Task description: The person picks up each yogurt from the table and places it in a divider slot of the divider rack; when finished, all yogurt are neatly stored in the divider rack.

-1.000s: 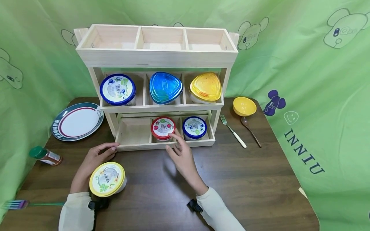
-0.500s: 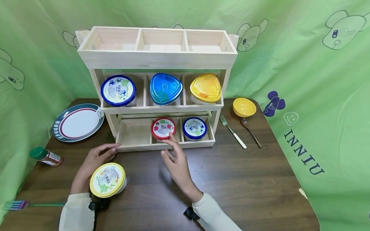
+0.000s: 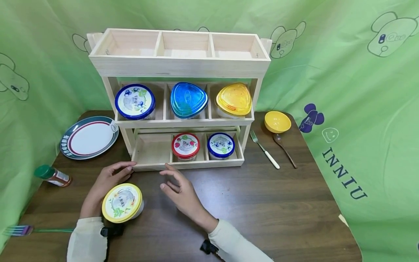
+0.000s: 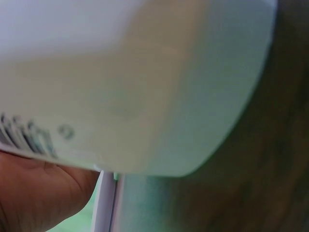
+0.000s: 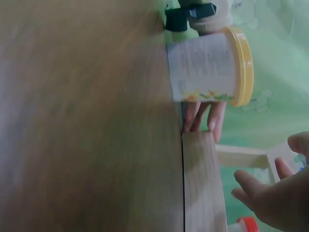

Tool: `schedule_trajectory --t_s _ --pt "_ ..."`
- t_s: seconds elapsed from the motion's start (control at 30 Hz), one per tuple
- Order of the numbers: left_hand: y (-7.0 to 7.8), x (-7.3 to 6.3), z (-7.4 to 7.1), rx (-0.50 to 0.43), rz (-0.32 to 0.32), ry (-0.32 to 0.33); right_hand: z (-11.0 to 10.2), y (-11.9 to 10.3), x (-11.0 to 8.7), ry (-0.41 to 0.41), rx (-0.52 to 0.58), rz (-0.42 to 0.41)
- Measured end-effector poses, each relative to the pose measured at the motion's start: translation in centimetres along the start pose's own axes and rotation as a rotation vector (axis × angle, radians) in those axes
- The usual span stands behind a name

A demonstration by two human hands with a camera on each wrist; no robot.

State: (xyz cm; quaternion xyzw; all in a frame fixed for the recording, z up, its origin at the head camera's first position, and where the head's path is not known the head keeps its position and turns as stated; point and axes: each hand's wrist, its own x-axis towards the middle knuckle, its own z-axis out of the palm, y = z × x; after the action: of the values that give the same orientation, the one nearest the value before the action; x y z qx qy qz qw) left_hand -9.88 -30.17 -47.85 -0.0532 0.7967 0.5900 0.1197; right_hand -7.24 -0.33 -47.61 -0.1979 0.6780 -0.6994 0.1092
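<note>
My left hand rests its fingertips against the left front corner of the wooden rack, at the bottom tier. Just in front of that wrist stands a tub with a yellow lid; its white wall fills most of the left wrist view. My right hand hovers over the table before the bottom tier, fingers loosely bent, holding nothing. Behind it, a red-lidded tub sits in the middle bottom compartment and a small blue-lidded tub in the right one. The left bottom compartment is bare.
The middle tier holds a large blue-lidded tub, a blue-lidded container and a yellow-lidded container. A plate, spice bottle and purple-green fork lie left; a bowl, fork and spoon right.
My right hand has drawn back from the red-lidded tub, moving left and toward me. The left hand stays at the rack's corner, and the tubs keep their places.
</note>
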Motion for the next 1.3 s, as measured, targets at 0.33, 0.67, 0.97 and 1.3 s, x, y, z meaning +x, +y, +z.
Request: schedule_trajectory --t_s 0.33,0.67,0.97,1.3 --pt "0.1 0.0 0.0 0.012 0.007 -0.004 2.0 0.4 0.2 -0.160 0.001 0.108" --pt "0.4 -0.3 0.1 0.007 0.028 0.007 4.3 0.3 0.4 -0.267 -0.053 0.105" --pt "0.4 -0.2 0.1 0.008 0.038 0.005 5.8 0.4 0.9 -0.273 -0.127 0.036" --pt "0.2 -0.1 0.0 -0.028 0.029 -0.006 6.4 0.3 0.9 -0.243 -0.121 0.074"
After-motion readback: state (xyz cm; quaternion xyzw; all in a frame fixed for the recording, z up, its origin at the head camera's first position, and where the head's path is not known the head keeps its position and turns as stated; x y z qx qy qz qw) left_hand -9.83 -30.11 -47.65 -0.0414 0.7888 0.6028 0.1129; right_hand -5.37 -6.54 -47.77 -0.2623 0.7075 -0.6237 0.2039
